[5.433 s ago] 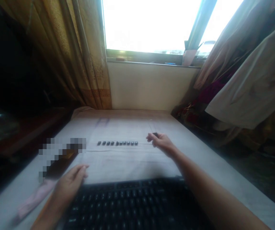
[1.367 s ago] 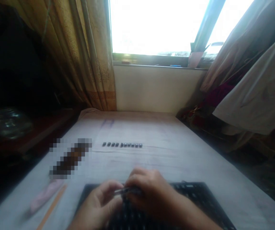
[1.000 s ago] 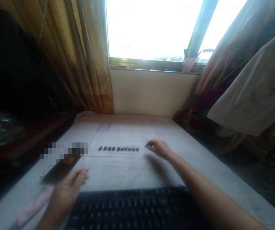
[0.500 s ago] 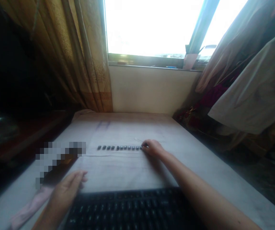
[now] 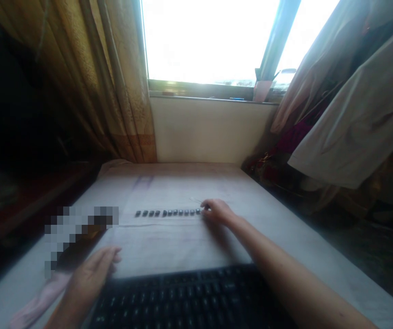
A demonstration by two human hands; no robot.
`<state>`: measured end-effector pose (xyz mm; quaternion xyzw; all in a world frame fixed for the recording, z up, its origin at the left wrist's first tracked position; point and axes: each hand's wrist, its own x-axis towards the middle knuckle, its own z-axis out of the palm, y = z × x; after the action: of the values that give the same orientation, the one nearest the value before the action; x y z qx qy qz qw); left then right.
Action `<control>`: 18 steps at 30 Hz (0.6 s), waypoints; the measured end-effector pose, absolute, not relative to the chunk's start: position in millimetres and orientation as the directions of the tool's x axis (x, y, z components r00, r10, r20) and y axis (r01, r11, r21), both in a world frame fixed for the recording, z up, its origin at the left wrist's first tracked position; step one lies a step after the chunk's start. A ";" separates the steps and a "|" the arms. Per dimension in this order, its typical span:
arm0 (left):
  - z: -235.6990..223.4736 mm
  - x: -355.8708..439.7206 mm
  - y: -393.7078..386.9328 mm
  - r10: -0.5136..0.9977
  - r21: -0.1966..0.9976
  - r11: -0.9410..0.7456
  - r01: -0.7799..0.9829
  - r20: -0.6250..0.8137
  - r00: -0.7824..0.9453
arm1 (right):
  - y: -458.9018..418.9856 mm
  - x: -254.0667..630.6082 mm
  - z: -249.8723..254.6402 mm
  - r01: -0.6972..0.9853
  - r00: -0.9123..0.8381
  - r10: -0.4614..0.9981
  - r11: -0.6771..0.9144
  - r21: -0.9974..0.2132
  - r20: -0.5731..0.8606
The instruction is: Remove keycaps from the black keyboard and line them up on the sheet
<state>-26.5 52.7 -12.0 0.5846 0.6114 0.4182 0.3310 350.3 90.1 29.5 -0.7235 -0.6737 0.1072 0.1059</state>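
Note:
A row of small dark keycaps runs across the pale cloth. At its right end is my right hand, thumb and index finger pinched at the last keycap; part of the grip is hidden behind the fingers. Just behind those fingertips, a thin, pale, wire-like thing shows faintly. My left hand hovers by the top left corner of a black keyboard, holding nothing, fingers loosely bent and a little apart. The keyboard's lower part leaves the frame, and my right forearm crosses over its right end.
Pale cloth covers the flat surface below. Left of the keyboard lies a dark item, partly pixelated, with a pinkish cloth strip near it. A yellow curtain hangs left of the window, and clothes hang at right.
The view has shifted slightly, moving the scene a little left. My right hand has edged rightward along the row, showing more of the last keycap. My left hand stays about where it was.

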 end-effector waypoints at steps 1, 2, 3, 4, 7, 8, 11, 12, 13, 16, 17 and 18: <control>-12.2 -24.6 51.7 0.987 0.898 -0.043 0.439 0.107 -0.123 | 89.8 350.5 29.7 0.952 0.072 0.997 -0.072 -0.299 -0.013; -12.9 -22.8 50.8 0.981 0.896 -0.053 0.441 0.130 -0.145 | 90.1 350.2 29.5 0.951 0.072 0.997 -0.074 -0.300 -0.016; -14.1 -21.6 50.4 0.975 0.893 -0.065 0.446 0.152 -0.163 | 90.9 349.6 28.8 0.951 0.071 0.997 -0.074 -0.299 -0.022; -15.9 -21.4 50.7 0.972 0.888 -0.076 0.452 0.168 -0.166 | 92.1 348.7 27.6 0.952 0.066 0.997 -0.072 -0.298 -0.031; -23.3 -26.9 55.5 0.983 0.883 -0.070 0.465 0.141 -0.118 | 96.7 345.1 22.2 0.956 0.042 0.997 -0.060 -0.288 -0.070; -25.9 -30.0 57.7 0.988 0.883 -0.059 0.466 0.119 -0.100 | 98.0 344.2 20.2 0.957 0.034 0.996 -0.057 -0.283 -0.083; -31.1 -38.1 63.1 0.995 0.876 -0.035 0.480 0.076 -0.067 | 100.0 343.4 15.4 0.960 0.025 0.994 -0.053 -0.274 -0.107; -31.9 -39.5 64.0 0.995 0.872 -0.037 0.488 0.078 -0.063 | 100.1 343.7 14.5 0.960 0.023 0.994 -0.053 -0.273 -0.110; -32.3 -40.1 64.5 0.995 0.869 -0.042 0.493 0.083 -0.062 | 100.0 344.0 13.9 0.960 0.023 0.993 -0.053 -0.274 -0.112; -32.2 -39.6 64.5 0.995 0.866 -0.048 0.498 0.087 -0.055 | 99.0 344.6 14.1 0.956 0.025 0.994 -0.055 -0.288 -0.106; -31.9 -39.3 64.3 0.995 0.865 -0.049 0.499 0.087 -0.053 | 98.4 344.5 14.7 0.953 0.027 0.995 -0.055 -0.297 -0.099; -31.5 -38.9 64.1 0.994 0.864 -0.052 0.500 0.090 -0.053 | 97.7 344.3 15.5 0.949 0.029 0.996 -0.056 -0.309 -0.090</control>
<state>-38.9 64.1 -31.5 0.6110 0.6117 0.3905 0.3163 344.3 97.7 15.5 -0.7126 -0.6823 0.1413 0.0817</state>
